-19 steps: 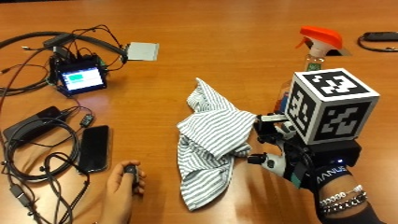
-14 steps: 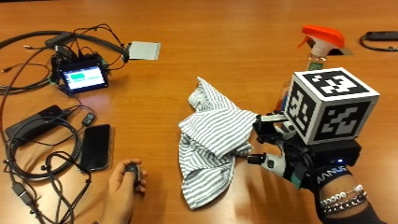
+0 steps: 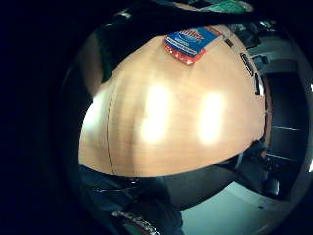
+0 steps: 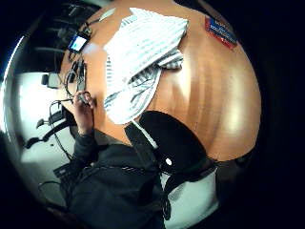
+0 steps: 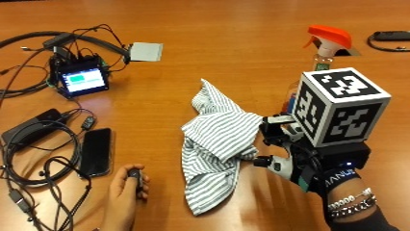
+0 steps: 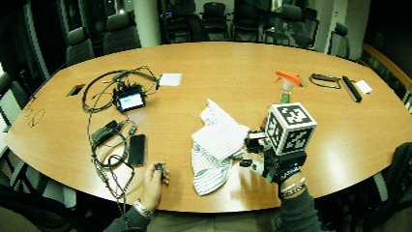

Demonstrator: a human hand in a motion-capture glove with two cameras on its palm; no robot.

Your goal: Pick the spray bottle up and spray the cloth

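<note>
A striped grey-and-white cloth (image 5: 218,139) lies crumpled in the middle of the wooden table (image 5: 211,29). The spray bottle (image 5: 326,41), clear with an orange trigger head, stands upright behind my gloved right hand (image 5: 307,161), partly hidden by it. My hand hovers just right of the cloth, between cloth and bottle, and holds nothing. The thumb side palm view shows the cloth (image 4: 138,52) and the bottle's red-and-blue label (image 4: 220,31) lying ahead of the palm. In the little finger side view, bare table and the label (image 3: 190,41) show. The wide view shows the cloth (image 6: 215,145), the bottle (image 6: 286,79) and my hand (image 6: 273,164).
A small lit screen device (image 5: 82,79) with tangled cables, a dark phone (image 5: 96,151) and a white pad (image 5: 146,51) sit on the left. The bare left hand (image 5: 121,192) rests near the front edge, holding a small black clicker. A black strap (image 5: 390,36) lies far right.
</note>
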